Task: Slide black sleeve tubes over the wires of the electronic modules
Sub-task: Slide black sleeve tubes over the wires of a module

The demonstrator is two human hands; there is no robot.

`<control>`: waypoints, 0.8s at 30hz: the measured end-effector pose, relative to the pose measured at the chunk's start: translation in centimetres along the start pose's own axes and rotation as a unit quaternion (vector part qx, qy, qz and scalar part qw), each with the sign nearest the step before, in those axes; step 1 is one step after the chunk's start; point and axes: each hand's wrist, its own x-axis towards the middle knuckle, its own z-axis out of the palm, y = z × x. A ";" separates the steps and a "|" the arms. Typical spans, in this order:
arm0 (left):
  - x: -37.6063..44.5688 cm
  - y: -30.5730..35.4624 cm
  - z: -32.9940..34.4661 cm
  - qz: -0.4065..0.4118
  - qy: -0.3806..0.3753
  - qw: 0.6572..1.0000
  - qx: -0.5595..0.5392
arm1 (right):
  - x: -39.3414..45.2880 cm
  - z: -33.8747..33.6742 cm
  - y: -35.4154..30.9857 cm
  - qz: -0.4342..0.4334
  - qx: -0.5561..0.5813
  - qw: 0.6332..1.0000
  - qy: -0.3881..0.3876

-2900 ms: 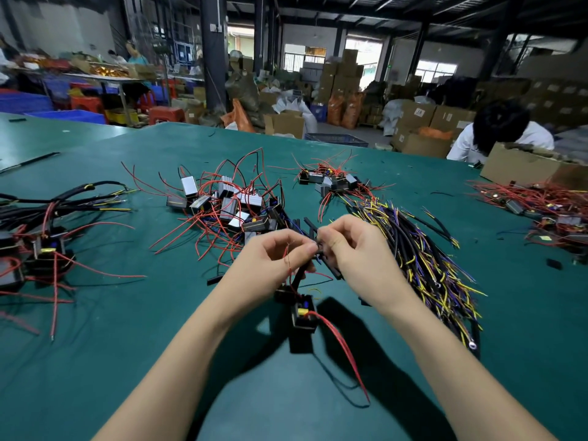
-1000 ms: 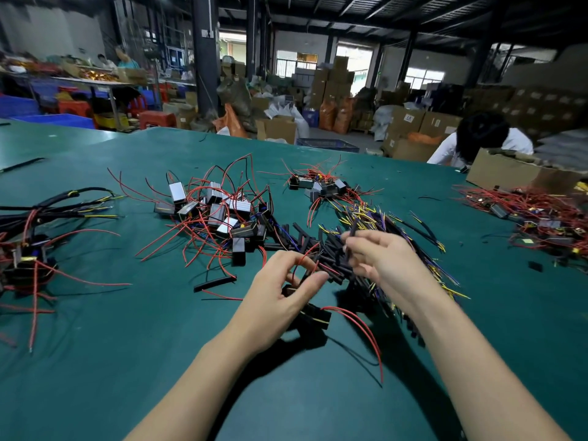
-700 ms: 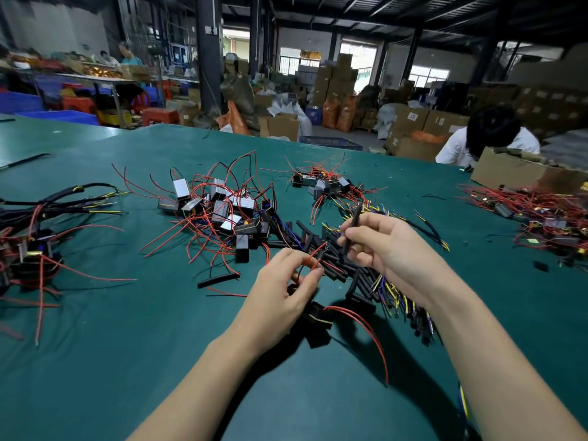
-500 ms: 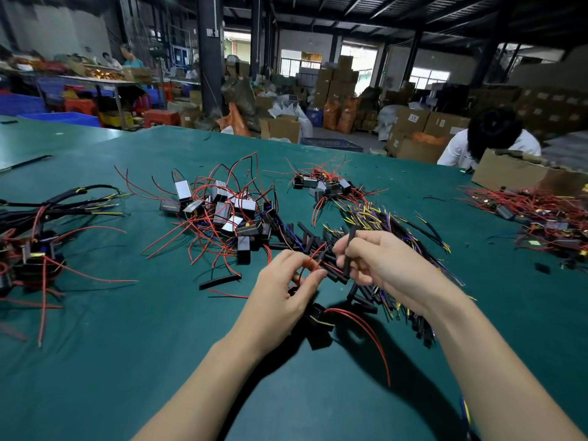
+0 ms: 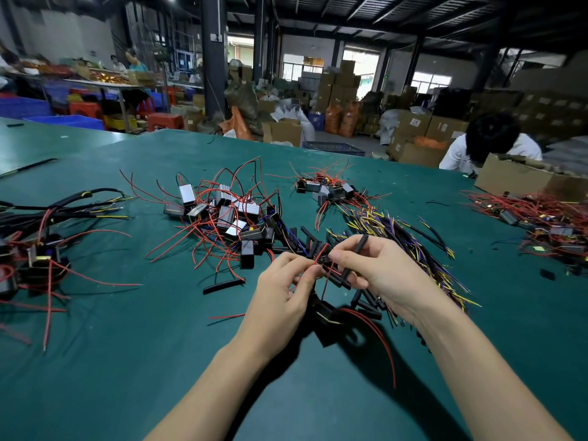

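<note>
My left hand (image 5: 283,291) pinches a thin red wire (image 5: 321,254) of a small black module (image 5: 324,310) that hangs just below the fingers, close to the green table (image 5: 159,361). My right hand (image 5: 378,275) pinches a short black sleeve tube (image 5: 358,249), its lower end close to the tip of that wire. Whether the wire tip is inside the tube I cannot tell. A longer red wire (image 5: 378,338) curves down from the module. Loose black sleeve tubes (image 5: 305,240) lie just behind my hands.
A pile of modules with red wires (image 5: 229,214) sits behind left. A smaller pile (image 5: 327,187) lies further back. A black, yellow and purple wire bundle (image 5: 410,243) runs to the right. Sleeved modules (image 5: 28,249) lie far left. A person sits by a cardboard box (image 5: 515,179).
My right hand picked a black sleeve tube from the loose pile and brought it down and left to my left hand. My left hand kept hold of the module's red wire.
</note>
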 end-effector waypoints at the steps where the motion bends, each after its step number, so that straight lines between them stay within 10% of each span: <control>1: 0.0 0.0 0.0 -0.003 0.002 1.000 -0.002 | 0.0 0.0 0.0 0.004 0.005 1.000 -0.001; 17: -0.1 0.0 0.3 0.044 0.001 0.998 0.048 | -0.2 -0.1 -1.0 -0.062 -0.150 0.985 0.059; 24: -0.1 0.3 0.3 0.032 0.008 0.999 0.018 | 0.0 -0.4 -0.3 0.089 0.181 0.979 -0.044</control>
